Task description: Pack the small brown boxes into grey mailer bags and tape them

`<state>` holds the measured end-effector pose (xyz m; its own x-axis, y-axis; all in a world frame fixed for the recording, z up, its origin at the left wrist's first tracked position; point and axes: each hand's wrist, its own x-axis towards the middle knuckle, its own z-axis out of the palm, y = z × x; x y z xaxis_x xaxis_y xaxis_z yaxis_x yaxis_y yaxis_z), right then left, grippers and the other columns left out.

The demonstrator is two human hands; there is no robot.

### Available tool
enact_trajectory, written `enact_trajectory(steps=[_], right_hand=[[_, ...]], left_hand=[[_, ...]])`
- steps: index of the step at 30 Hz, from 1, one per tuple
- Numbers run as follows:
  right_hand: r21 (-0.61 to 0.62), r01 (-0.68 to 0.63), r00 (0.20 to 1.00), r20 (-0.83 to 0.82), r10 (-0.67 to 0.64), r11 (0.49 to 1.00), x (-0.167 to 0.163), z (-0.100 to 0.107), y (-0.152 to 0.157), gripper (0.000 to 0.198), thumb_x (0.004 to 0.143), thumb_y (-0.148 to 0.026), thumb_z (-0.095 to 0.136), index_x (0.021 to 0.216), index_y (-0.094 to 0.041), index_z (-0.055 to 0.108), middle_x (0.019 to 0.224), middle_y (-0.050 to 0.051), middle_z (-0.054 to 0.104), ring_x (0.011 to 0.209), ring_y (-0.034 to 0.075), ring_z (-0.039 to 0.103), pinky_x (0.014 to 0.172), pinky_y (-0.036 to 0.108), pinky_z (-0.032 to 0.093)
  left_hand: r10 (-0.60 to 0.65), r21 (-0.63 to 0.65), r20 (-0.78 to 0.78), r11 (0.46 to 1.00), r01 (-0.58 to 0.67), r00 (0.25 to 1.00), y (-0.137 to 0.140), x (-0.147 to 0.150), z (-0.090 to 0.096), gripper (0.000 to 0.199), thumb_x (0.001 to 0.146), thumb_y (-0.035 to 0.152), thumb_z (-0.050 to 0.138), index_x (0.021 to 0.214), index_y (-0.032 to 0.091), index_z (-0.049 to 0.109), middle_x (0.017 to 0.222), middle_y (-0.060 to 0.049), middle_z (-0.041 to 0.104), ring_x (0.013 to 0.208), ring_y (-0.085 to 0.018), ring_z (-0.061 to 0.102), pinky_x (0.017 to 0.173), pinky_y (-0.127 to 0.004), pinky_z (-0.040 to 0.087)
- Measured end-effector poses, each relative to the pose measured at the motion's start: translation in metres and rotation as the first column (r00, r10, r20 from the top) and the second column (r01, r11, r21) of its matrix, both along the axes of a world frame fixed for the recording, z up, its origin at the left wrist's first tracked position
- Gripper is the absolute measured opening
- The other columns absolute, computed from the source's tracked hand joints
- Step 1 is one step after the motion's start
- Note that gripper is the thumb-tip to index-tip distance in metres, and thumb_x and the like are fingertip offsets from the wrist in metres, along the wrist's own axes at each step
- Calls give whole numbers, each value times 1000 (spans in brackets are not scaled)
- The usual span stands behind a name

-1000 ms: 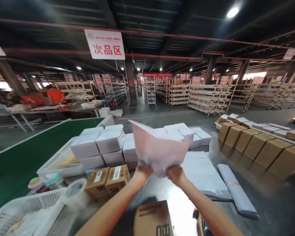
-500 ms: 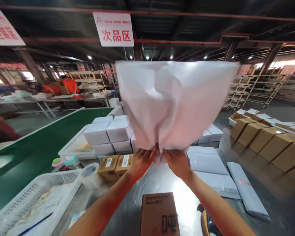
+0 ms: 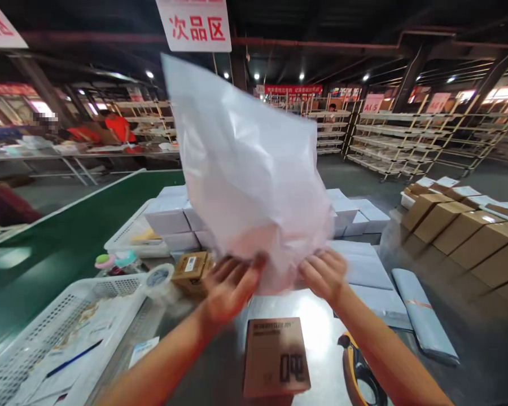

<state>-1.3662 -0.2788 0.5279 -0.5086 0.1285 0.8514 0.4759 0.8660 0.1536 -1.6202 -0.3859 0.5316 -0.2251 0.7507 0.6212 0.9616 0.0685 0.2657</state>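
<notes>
Both my hands grip the lower edge of a large white plastic mailing bag [image 3: 254, 169], raised above the metal table [image 3: 220, 361]. My left hand [image 3: 232, 282] is closed on its lower left part, and my right hand [image 3: 325, 273] pinches the lower right corner. The bag is slightly blurred and leans toward the upper left. Below it, between my forearms, a brown cardboard box [image 3: 276, 358] with dark print stands on the table. A tape dispenser [image 3: 359, 372] in yellow and black lies beside my right forearm.
White boxes [image 3: 169, 208] are stacked behind the bag. At left are a white basket [image 3: 68, 310], a tape roll [image 3: 158, 279] and a green conveyor [image 3: 88, 225]. Flat white bags [image 3: 364, 270], a bundled grey roll [image 3: 425, 316] and a row of brown boxes [image 3: 461, 225] occupy the right.
The bag has swung from a wide, level-topped spread to a tilted shape peaking at the upper left. My hands have moved apart along its lower edge. The view has shifted slightly.
</notes>
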Motion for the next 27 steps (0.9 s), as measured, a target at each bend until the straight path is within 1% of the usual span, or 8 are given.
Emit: enact_trajectory(steps=[2,4,8,11,14,18,24,27], right_hand=[[-16,-1,977,213,4,1000,-3,-41,-8,25,92,-12,49,90,-23,71,67,1,65,60,15,53,58,30,36],[-56,12,921,389,10,998,-6,-80,-16,28,91,-8,49,79,-22,70,59,-1,62,54,14,49,54,30,31],[-211,107,863,505,15,972,-2,-133,-28,16,85,-9,57,83,-19,69,61,-2,66,51,13,48,51,30,22],[-315,170,848,530,24,934,10,-141,-31,13,79,-10,60,84,-20,67,63,-4,67,52,13,51,51,29,19],[-368,214,858,513,6,905,25,-128,-35,14,79,-10,58,87,-19,65,69,-3,70,54,12,52,53,28,20],[-344,116,916,400,34,932,45,-105,-66,15,88,-16,54,75,-19,59,66,-1,62,58,13,48,57,29,25],[-305,8,976,211,59,952,60,-105,-146,36,97,-11,40,65,-19,55,63,1,51,61,15,39,59,30,26],[-378,0,993,112,45,926,65,-115,-173,29,96,-9,43,72,-18,57,65,0,54,62,13,42,59,27,31]], left_hand=[[-158,-200,-113,971,133,981,-9,7,-42,27,90,18,50,105,13,73,81,-6,75,73,-17,69,69,-29,57],[-262,-367,-172,912,185,950,-15,10,-80,31,83,7,55,107,15,72,79,-7,76,72,-20,70,65,-29,54],[-280,-528,-169,835,153,945,-31,10,-128,33,79,3,53,108,14,67,75,-7,73,69,-22,69,58,-27,48],[-277,-560,-170,817,139,946,-45,10,-133,23,82,7,52,98,17,65,78,-6,73,72,-21,68,59,-27,44],[-298,-524,-194,837,158,935,-59,13,-123,18,86,10,49,92,19,64,85,-6,72,80,-22,67,64,-28,44],[-336,-457,-245,867,197,909,-85,21,-113,23,90,10,45,84,19,65,77,-6,68,73,-22,62,62,-30,42],[-360,-56,-328,930,362,874,-145,38,-116,39,99,12,29,80,17,64,71,-4,65,58,-14,56,55,-25,40],[-366,-5,-237,927,376,900,-172,49,-118,35,99,11,31,87,16,63,76,-4,68,56,-10,57,54,-21,42]])
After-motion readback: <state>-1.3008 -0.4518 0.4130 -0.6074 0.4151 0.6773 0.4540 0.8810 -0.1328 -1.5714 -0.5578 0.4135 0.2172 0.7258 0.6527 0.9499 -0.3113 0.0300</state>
